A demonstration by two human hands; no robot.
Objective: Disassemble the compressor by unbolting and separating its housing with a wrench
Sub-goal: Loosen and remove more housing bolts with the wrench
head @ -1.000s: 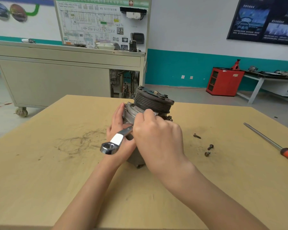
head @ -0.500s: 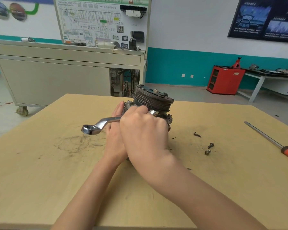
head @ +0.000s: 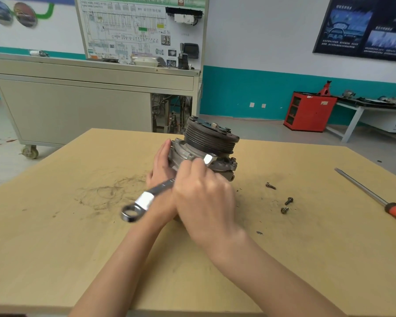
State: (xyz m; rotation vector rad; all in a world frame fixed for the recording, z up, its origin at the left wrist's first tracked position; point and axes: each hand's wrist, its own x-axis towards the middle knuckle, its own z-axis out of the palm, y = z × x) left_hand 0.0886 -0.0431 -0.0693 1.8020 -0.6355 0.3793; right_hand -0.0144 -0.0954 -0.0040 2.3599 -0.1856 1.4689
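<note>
We grip the wrench (head: 146, 200) in our right hand (head: 204, 195), its far end on the compressor (head: 212, 138) flange. Our left hand (head: 161, 165) lies flat against the compressor's left side. Three loose bolts (head: 270, 185) and a screwdriver (head: 375, 197) lie on the desk (head: 55, 248), to the right.

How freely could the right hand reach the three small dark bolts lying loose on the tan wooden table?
Probably yes, once it lets go: the right hand grips the shiny steel wrench set on the grey metal compressor, but the bolts lie on the tabletop to its right, with nothing between.
</note>
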